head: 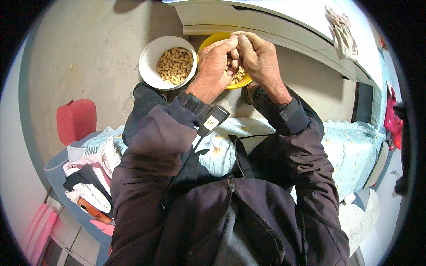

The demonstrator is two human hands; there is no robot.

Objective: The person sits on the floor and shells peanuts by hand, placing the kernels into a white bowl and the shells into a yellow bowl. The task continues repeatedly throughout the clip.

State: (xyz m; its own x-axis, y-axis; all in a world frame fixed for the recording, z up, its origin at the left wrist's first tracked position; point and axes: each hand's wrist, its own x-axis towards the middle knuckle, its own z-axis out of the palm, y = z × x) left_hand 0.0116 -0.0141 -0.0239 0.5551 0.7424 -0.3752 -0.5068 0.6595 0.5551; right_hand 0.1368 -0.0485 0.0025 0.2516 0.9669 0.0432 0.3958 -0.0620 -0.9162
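Observation:
My left hand [218, 63] and my right hand [261, 60] meet at the fingertips above a yellow bowl [244, 83]. Fingers of both are bent in and touch; whatever may be between them is hidden. Inside the yellow bowl, partly covered by my hands, lie pieces that look like peanuts or their shells [238, 77]. Just left of it stands a white bucket [149, 68] with unshelled peanuts [175, 65] in its lower part. A dark device with a label is strapped by my left wrist.
A white table or cabinet [283, 25] borders the far side, with cloth gloves [344, 36] on top. At left are a red stool or case [76, 119], folded clothes [90, 179] and an orange phone [94, 210] on a blue seat. A light-blue quilted cover [352, 149] lies under me.

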